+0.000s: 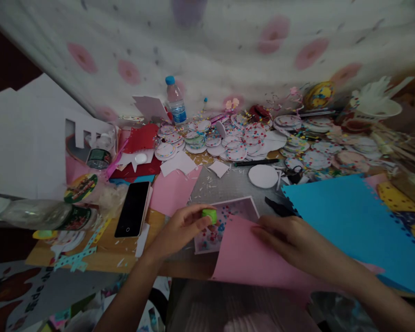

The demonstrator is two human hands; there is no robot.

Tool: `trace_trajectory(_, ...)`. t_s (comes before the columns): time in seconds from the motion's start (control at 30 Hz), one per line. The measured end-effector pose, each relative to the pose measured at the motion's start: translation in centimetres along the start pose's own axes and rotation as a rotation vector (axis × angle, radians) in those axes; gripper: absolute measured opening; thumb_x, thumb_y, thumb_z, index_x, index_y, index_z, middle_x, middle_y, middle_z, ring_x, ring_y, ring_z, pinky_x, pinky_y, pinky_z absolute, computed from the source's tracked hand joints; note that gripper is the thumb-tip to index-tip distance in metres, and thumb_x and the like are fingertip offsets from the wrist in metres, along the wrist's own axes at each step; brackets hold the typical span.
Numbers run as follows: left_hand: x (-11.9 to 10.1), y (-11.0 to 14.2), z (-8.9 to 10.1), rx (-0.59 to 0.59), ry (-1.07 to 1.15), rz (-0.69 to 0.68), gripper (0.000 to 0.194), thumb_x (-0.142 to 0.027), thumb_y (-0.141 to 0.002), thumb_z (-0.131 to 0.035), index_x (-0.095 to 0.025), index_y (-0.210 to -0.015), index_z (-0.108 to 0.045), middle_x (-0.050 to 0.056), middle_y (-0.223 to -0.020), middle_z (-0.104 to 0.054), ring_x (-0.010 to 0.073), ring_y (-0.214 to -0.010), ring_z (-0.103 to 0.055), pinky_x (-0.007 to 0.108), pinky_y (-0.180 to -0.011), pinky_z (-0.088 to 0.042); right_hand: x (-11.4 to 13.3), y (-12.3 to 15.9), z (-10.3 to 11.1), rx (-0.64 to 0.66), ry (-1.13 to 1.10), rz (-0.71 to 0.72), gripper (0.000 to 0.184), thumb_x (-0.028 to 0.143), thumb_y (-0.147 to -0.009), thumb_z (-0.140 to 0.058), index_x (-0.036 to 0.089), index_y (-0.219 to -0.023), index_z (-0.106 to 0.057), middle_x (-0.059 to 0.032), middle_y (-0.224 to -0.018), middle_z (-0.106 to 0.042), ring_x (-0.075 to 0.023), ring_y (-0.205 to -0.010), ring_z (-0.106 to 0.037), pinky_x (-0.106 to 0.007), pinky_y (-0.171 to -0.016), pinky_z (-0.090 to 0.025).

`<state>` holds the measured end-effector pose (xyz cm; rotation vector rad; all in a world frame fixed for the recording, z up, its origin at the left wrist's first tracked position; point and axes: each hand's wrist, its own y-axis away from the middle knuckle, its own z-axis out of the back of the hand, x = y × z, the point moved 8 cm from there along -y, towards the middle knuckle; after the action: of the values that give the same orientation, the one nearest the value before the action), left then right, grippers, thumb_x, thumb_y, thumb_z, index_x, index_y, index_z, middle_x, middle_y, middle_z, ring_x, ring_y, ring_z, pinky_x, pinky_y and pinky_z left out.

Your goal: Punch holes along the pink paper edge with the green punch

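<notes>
At the left edge of the frame, a clear bottle (38, 214) with a white cap lies on its side, and to its right, left of centre, a phone (133, 210) lies with its dark screen up. Beyond the phone lies pink paper (173, 191), with a water bottle (176, 103) standing above it at the upper middle. In the lower middle the left hand (181, 228) pinches a small green block (209, 215) between thumb and fingers, over a pale-edged tray or card (246, 207) scattered with coloured dots. Piles of white discs (237, 152), many dotted with colour, spread across the middle and upper right; one plain white disc (263, 176) lies below them. Right of the green block, at lower centre, a pink sheet (245, 263) partly covers the tray or card, and the right hand (287, 235) grips its upper edge between thumb and fingers. Farther right lies a blue sheet (352, 216) with a notched edge; at upper right, white plastic spoons (380, 92) stand in a cup.
</notes>
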<state>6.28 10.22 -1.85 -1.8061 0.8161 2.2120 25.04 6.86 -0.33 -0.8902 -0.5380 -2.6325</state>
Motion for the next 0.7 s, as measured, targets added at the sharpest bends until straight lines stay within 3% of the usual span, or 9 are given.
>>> trace_trajectory(0.13, 1.3, 0.3, -1.1, 0.104, 0.343, 0.142, 0.041, -0.046, -0.08, -0.065, -0.016, -0.107, -0.068, 0.008, -0.093, -0.071, 0.0181, -0.082, -0.065, 0.031, -0.078, -0.05, 0.8, -0.1, 0.4, -0.036, -0.082, 0.03, 0.037, 0.038, -0.096, -0.036, 0.021, -0.064, -0.042, 0.0037, -0.054, -0.042, -0.0109, -0.049, -0.038, -0.026, -0.047, -0.024)
trace_trajectory(0.33, 2.4, 0.8, -1.9, 0.162, 0.5, 0.224, 0.034, -0.045, -0.078, -0.069, -0.015, -0.094, -0.072, 0.006, -0.086, -0.07, 0.0151, -0.078, -0.063, 0.027, -0.075, -0.048, 1.5, -0.4, 0.3, -0.026, -0.082, 0.056, 0.034, 0.033, -0.094, -0.041, 0.02, -0.063, -0.045, 0.0034, -0.052, -0.044, -0.01, -0.048, -0.038, -0.025, -0.046, -0.023)
trace_trajectory(0.47, 2.3, 0.8, -1.9, 0.185, 0.514, 0.225, 0.034, -0.045, -0.078, -0.069, -0.015, -0.094, -0.071, 0.006, -0.086, -0.069, 0.0148, -0.076, -0.063, 0.025, -0.07, -0.047, 1.6, -0.5, 0.3, -0.014, -0.053, 0.057, 0.034, 0.032, -0.093, -0.042, 0.019, -0.062, -0.047, 0.0028, -0.052, -0.046, -0.01, -0.047, -0.039, -0.025, -0.045, -0.023)
trace_trajectory(0.7, 1.0, 0.5, -1.3, 0.121, 0.263, 0.16, 0.036, -0.038, -0.073, -0.073, -0.018, -0.103, -0.068, 0.006, -0.096, -0.069, 0.017, -0.085, -0.063, 0.026, -0.073, -0.047, 1.4, -0.5, 0.1, -0.019, 0.027, 0.055, 0.033, 0.032, -0.093, -0.042, 0.02, -0.064, -0.05, 0.0021, -0.052, -0.049, -0.0108, -0.046, -0.041, -0.026, -0.046, -0.022)
